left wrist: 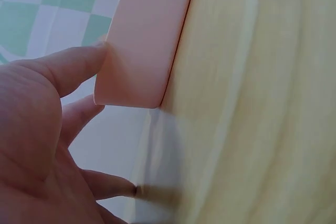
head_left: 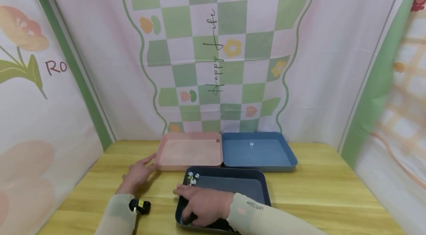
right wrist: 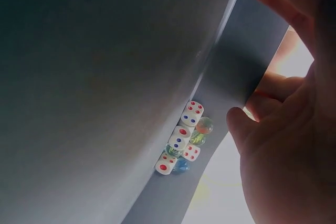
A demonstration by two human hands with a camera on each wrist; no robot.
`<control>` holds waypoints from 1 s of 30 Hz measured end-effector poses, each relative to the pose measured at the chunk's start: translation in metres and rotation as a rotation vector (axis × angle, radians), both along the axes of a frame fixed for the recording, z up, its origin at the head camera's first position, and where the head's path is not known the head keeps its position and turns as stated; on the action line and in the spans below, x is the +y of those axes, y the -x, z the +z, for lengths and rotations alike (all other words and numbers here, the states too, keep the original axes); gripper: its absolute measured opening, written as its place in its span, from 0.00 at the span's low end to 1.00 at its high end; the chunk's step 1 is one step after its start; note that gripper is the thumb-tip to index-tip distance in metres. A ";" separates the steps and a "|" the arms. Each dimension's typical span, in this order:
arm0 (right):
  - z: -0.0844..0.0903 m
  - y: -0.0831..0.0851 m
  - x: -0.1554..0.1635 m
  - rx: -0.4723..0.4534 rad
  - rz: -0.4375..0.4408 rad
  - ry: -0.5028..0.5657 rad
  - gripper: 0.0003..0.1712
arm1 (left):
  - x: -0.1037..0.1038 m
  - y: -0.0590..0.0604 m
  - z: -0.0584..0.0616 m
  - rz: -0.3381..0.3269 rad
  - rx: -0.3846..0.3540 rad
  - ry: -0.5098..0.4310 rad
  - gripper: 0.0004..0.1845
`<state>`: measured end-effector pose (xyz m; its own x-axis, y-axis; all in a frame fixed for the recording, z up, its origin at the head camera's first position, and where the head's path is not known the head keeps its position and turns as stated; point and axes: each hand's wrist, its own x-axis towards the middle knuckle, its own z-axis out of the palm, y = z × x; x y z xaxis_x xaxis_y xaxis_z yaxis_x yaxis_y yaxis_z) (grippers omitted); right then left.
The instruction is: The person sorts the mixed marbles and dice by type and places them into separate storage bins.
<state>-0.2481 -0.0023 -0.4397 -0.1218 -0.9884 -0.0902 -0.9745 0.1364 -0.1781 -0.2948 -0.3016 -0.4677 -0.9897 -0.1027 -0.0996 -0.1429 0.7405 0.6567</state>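
Observation:
At the left end of the pink tray (head_left: 191, 151) my left hand (head_left: 139, 173) touches the wall with fingertips (left wrist: 100, 51), fingers spread. My right hand (head_left: 208, 205) reaches over the left side of the dark tray (head_left: 233, 185). Its thumb side bends down inside the near left part, while other fingers stretch over the left rim. At one fingertip shows a bit of green, cut off by the right wrist view's edge; whether it is pinched is unclear. Several dice (right wrist: 193, 113) and glass marbles (right wrist: 205, 125) lie bunched along this tray's left wall.
A blue tray (head_left: 279, 153) stands beside the pink one, with a single white die (head_left: 251, 144) in it. A small brownish ball (head_left: 217, 140) sits in the pink tray's far right corner. All trays are on a wooden table (head_left: 316, 190) before a patterned curtain (head_left: 229, 79).

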 end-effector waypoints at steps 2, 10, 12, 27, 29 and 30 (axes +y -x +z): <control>-0.001 0.000 0.000 -0.006 0.002 -0.001 0.14 | 0.000 -0.001 0.001 -0.001 -0.003 0.014 0.37; -0.002 0.001 0.000 -0.019 0.000 0.003 0.13 | -0.001 -0.001 0.002 -0.016 -0.015 0.048 0.39; -0.002 0.001 0.001 -0.018 -0.001 0.011 0.13 | -0.001 0.000 0.002 -0.019 -0.020 0.054 0.39; 0.010 0.008 0.003 -0.114 -0.077 0.070 0.10 | -0.005 0.003 0.008 -0.020 -0.062 0.056 0.39; 0.016 0.010 0.008 -0.143 -0.121 0.095 0.10 | -0.005 0.004 0.009 -0.020 -0.070 0.052 0.39; 0.019 0.012 0.011 -0.157 -0.145 0.111 0.10 | -0.005 0.005 0.009 -0.023 -0.072 0.051 0.39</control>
<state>-0.2597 0.0086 -0.4208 -0.2560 -0.9666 -0.0115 -0.9052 0.2439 -0.3479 -0.2997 -0.3068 -0.4588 -0.9823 -0.0868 -0.1659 -0.1710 0.7766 0.6063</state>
